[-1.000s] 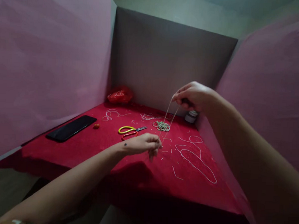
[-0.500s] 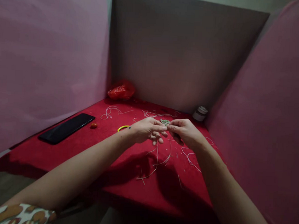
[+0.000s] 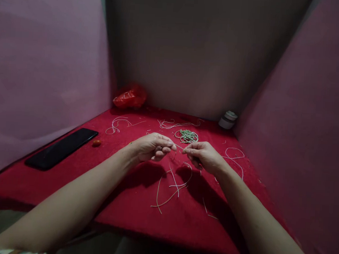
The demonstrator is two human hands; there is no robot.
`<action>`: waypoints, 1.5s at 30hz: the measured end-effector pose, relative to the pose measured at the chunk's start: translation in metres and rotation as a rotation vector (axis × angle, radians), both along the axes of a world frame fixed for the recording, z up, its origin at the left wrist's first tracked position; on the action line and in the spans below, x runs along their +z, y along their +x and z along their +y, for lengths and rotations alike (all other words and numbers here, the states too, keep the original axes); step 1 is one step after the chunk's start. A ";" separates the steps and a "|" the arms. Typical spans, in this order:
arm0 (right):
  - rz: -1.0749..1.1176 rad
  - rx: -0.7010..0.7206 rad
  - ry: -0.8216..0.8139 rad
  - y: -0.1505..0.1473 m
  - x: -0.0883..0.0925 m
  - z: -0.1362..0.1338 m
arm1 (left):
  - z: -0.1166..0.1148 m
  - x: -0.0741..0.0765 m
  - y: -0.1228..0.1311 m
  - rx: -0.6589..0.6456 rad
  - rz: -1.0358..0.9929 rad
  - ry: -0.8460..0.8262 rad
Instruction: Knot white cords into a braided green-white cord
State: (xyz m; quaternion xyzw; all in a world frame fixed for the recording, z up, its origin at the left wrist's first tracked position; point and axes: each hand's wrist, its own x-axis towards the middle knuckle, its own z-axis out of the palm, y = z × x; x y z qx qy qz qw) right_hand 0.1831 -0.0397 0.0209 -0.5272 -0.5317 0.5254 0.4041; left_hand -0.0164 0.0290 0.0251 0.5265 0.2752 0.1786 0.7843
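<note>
Pinched between the fingertips of my left hand (image 3: 154, 147) and my right hand (image 3: 201, 154) is a thin pale cord (image 3: 179, 147). A short length of it stretches across the gap between them. Both hands are closed and held above the red cloth. Just beyond them lies a small heap of green braided cord (image 3: 187, 136). Nearer to me, loose cord pieces (image 3: 170, 197) curl on the cloth below my hands. Whether any of these loose pieces join the held cord is hard to make out.
On the red-covered table (image 3: 164, 223) a black phone (image 3: 62, 148) lies at left beside a small orange-red object (image 3: 96, 143). A red plastic bag (image 3: 130, 96) and a lidded jar (image 3: 228, 120) stand at the back. Other cord strands (image 3: 181, 124) are scattered around. Pink panels flank both sides.
My hands have moved apart a little, stretching the cord between them. The green cord heap, earlier partly hidden behind my fingers, now shows fully. The view has shifted slightly.
</note>
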 end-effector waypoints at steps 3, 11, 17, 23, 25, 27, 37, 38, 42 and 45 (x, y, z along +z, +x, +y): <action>0.040 -0.006 0.019 -0.002 -0.006 0.002 | 0.004 -0.002 0.000 0.048 -0.123 -0.159; -0.024 -0.078 0.182 -0.018 -0.023 0.003 | -0.004 -0.006 0.011 0.224 -0.282 -0.389; -0.263 -0.068 0.408 -0.024 -0.036 0.004 | -0.008 -0.019 0.017 0.298 -0.223 -0.113; -0.218 -0.095 0.358 -0.025 -0.034 0.002 | -0.012 -0.023 0.019 0.321 -0.128 0.151; -0.197 -0.090 0.363 -0.026 -0.033 0.001 | -0.014 -0.022 0.020 0.335 -0.063 0.253; -0.182 -0.099 0.382 -0.028 -0.033 0.001 | -0.016 -0.023 0.022 0.335 0.031 0.394; -0.054 -0.237 0.236 -0.033 -0.043 0.006 | -0.022 -0.043 0.023 0.277 0.459 1.485; -0.040 -0.237 0.220 -0.034 -0.043 0.006 | -0.023 -0.044 0.023 0.259 0.498 1.506; -0.053 -0.235 0.205 -0.036 -0.046 0.006 | -0.026 -0.043 0.022 0.175 0.635 1.561; -0.084 -0.212 0.216 -0.038 -0.048 0.005 | -0.028 -0.042 0.023 0.103 0.737 1.613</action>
